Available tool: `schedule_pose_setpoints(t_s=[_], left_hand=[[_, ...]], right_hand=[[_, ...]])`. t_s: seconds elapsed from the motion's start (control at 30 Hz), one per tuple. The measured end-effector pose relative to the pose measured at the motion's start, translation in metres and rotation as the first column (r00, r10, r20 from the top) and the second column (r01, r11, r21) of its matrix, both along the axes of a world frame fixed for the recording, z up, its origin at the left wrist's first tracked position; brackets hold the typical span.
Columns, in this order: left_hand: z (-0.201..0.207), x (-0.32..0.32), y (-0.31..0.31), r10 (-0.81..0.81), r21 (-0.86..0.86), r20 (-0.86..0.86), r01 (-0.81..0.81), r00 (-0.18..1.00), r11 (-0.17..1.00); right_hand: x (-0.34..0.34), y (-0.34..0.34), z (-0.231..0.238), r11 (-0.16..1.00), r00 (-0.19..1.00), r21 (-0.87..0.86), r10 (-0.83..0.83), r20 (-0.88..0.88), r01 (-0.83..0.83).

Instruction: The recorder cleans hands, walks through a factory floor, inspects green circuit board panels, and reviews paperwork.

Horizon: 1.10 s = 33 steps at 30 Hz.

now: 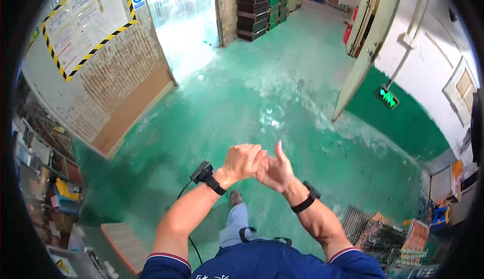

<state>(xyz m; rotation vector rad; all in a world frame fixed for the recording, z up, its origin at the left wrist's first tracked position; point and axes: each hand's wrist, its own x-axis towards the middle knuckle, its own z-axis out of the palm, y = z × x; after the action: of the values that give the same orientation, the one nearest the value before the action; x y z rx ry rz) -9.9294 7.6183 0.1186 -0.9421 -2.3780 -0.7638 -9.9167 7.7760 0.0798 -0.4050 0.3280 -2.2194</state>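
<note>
My left hand (243, 160) and my right hand (277, 172) meet in front of my body, above the floor. The left one is curled, its fingers closed against the fingers of the right. On the right hand, the thumb stands stretched out and part of the palm shows; its fingertips are partly hidden at the left hand. No object shows in either hand. A black strap with a small dark box (203, 172) is on my left wrist, and a thin cable hangs from it. Another black strapped device (308, 197) sits on my right wrist.
Green worn floor (222, 107) stretches ahead. A bright doorway (186, 27) is at left, beside a notice board (88, 22). Stacked crates (252, 12) stand further back. An open door (370, 47) is at right. Cluttered shelves (43, 163) line the left; metal racks (360, 223) lie lower right.
</note>
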Motion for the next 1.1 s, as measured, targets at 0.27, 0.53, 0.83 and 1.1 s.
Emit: schedule_pose_setpoints(t_s=[0.27, 0.53, 0.83, 1.1], left_hand=[[-0.011, -0.231, -0.005, 0.151, 0.222, -0.025, -0.142, 0.988, 0.965], [-0.020, -0.527, -0.040, -0.078, 0.558, 0.242, -0.073, 0.967, 0.827], [-0.012, -0.748, -0.169, -0.793, 0.785, 0.352, -0.618, 0.497, -0.039], [-0.047, -0.923, -0.304, -0.557, 0.765, 0.572, -0.636, 0.602, 0.098]], right_hand=[[-0.228, -0.045, 0.047, 0.899, 0.918, 0.200, -0.396, -0.009, 0.390], [-0.532, -0.114, 0.055, 0.786, 0.793, -0.103, -0.606, 0.071, 0.610], [-0.804, -0.235, 0.005, 0.469, -0.077, -0.044, 0.052, -0.996, 0.882], [-0.969, -0.311, 0.008, 0.546, -0.537, -0.341, 0.247, -0.807, 0.765]])
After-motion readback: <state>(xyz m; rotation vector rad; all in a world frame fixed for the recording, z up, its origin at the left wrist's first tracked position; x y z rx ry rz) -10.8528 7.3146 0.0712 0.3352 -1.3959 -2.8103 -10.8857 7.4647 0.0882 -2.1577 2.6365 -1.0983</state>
